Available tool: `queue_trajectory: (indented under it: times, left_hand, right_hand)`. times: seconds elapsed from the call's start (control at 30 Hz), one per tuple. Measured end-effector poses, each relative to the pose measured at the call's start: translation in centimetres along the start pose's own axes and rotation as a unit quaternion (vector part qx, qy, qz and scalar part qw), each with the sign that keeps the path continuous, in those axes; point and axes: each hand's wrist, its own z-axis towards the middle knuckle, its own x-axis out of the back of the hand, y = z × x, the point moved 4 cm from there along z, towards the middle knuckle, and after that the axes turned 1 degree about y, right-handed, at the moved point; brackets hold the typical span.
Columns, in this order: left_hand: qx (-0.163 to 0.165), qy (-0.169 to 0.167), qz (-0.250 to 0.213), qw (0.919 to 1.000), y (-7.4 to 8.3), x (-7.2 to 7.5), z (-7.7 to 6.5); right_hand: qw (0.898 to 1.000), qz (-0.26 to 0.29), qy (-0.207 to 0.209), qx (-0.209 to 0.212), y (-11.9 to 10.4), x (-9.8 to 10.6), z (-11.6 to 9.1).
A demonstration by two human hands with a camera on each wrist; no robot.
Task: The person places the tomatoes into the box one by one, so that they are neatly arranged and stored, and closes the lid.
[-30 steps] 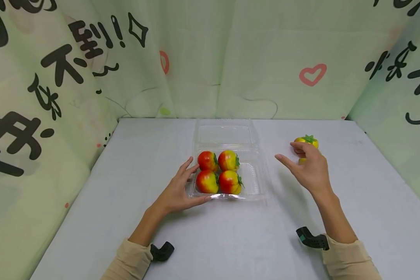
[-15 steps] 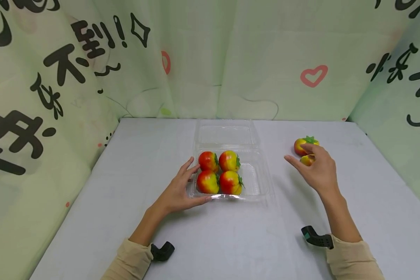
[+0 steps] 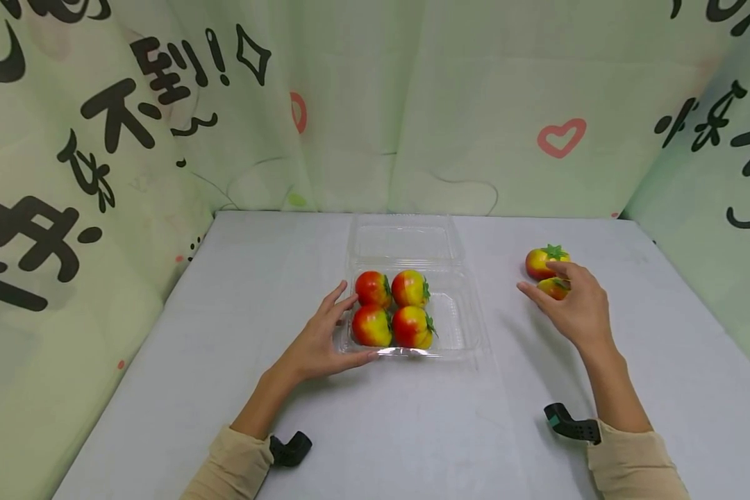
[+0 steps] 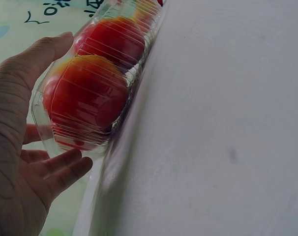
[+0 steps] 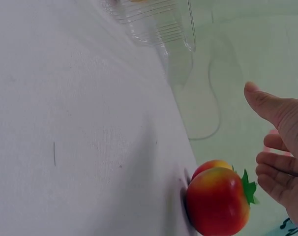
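My left hand point(image 3: 325, 340) steadies a clear plastic clamshell box point(image 3: 453, 319) by its near left corner, thumb along the front rim and fingers at the left side. Several red-and-yellow tomato-like fruits with green leafy tops, one of them a front fruit point(image 3: 371, 325), sit in the box's left part. In the left wrist view, fruits point(image 4: 87, 93) show through the ribbed plastic beside the thumb. To the right, my right hand point(image 3: 578, 305) hovers with thumb and fingers apart around the nearer loose fruit point(image 3: 553, 287), partly hidden. Another loose fruit point(image 3: 540, 264) lies just behind it.
The open lid point(image 3: 403, 236) lies back from the box toward the far edge of the white table point(image 3: 412, 430). A pale green printed curtain point(image 3: 475, 104) surrounds the table at the back and sides. Dark wrist devices point(image 3: 290, 450) sit at both sleeves.
My right hand has moved right and slightly nearer over the loose fruits, uncovering more of the rear one. My left hand and the box have stayed in place.
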Motion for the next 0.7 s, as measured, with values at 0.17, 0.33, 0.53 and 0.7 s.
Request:
queue_trajectory:
  times: [0.17, 0.33, 0.53, 0.7]
  left_hand:
    - [-0.002, 0.001, -0.001, 1.0, 0.1, 0.0, 0.0]
    - [0.001, 0.001, -0.002, 1.0, 0.1, 0.0, 0.0]
    - [0.003, 0.0, 0.0, 1.0, 0.1, 0.0, 0.0]
    - [0.005, 0.001, -0.002, 1.0, 0.1, 0.0, 0.0]
  right_hand:
    - [1.0, -0.006, -0.004, -0.005, 0.5, 0.0, 0.2]
    - [1.0, -0.011, -0.007, -0.011, 1.1, 0.0, 0.3]
    - [0.999, -0.017, -0.017, -0.027, 2.0, -0.1, 0.3]
    - [0.998, -0.028, -0.031, -0.049, 2.8, -0.2, 0.4]
